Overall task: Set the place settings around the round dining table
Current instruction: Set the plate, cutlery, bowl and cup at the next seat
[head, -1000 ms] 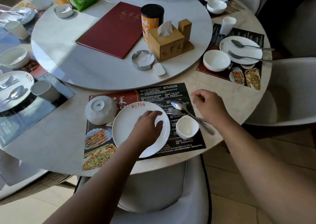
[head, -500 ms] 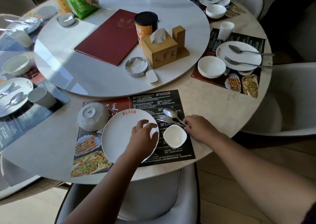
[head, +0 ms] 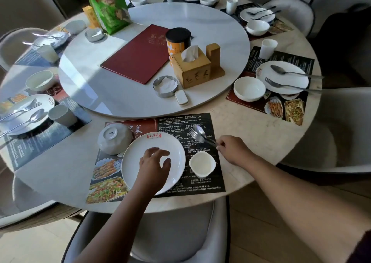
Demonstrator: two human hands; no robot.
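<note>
R hand, centre-right of frame, pinches fork & spoon by the handle ends. Long axis runs up-left, heads away from it. Plate sits just left on the placemat, empty. L hand is over it, fingers spread, holding nothing. Cup empty, bowl upside down.

A single wide-angle head-worn camera looks forward and steeply down from the near edge of the round dining table, close above the nearest placemat, the far rim near the frame's top.
</note>
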